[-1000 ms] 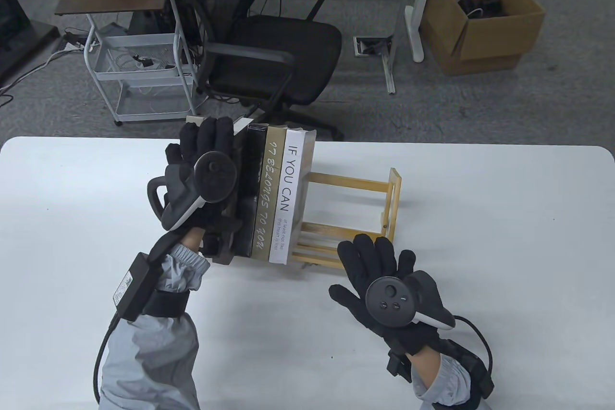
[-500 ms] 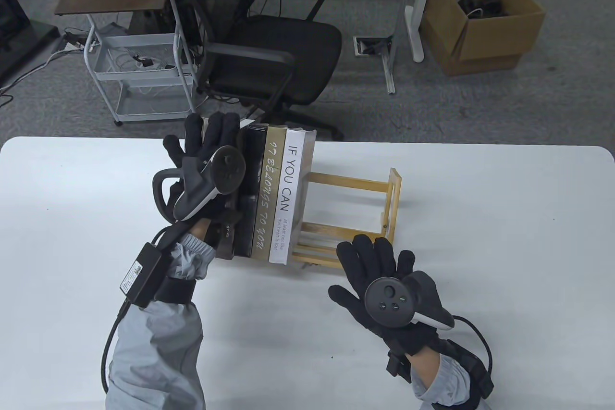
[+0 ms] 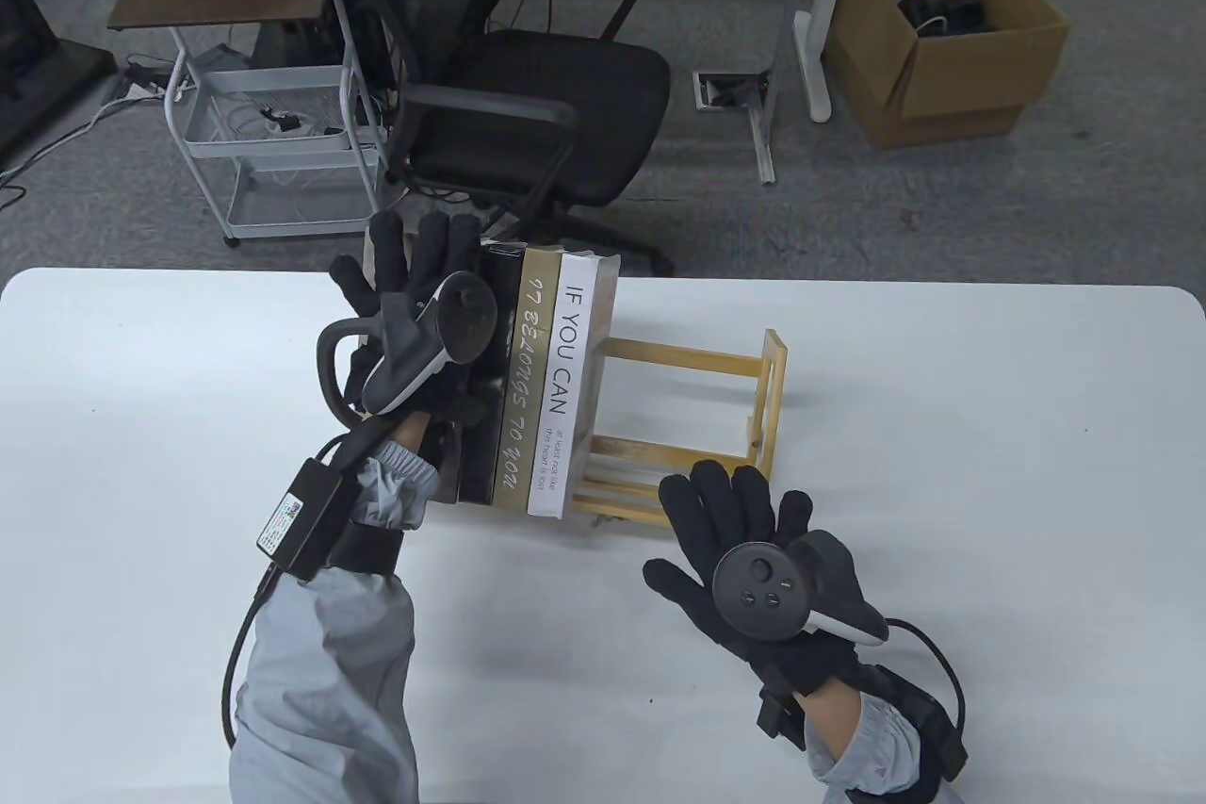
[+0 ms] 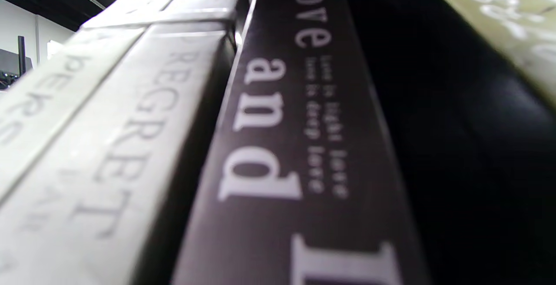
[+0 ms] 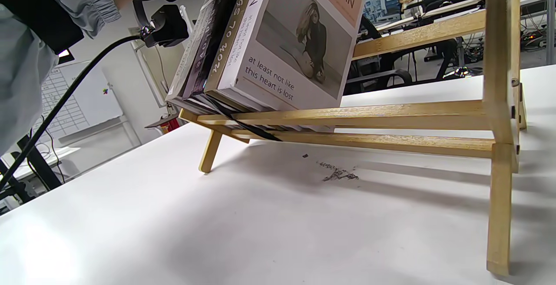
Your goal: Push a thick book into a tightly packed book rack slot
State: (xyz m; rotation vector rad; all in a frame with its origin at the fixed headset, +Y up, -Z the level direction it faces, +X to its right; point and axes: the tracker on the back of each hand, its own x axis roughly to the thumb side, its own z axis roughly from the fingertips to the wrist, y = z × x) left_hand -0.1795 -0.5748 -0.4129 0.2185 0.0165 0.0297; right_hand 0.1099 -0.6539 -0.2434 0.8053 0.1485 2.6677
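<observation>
A wooden book rack stands on the white table. Its left part holds a tight row of books: the white "IF YOU CAN" book, a tan book, a black book and a dark thick book at the left end. My left hand lies on the spines of the leftmost books, fingers straight and spread, and presses on them. The left wrist view shows a dark "Love and" spine and a pale spine up close. My right hand rests flat on the table before the rack, fingers spread, holding nothing.
The rack tilts the books back. A dark scuff marks the table under it. Beyond the far table edge stand an office chair, a wire cart and a cardboard box.
My left hand has slid right and further along the spines and its fingers have straightened. The dark thick book under it has moved in, closer in line with the row. The right hand has not moved.
</observation>
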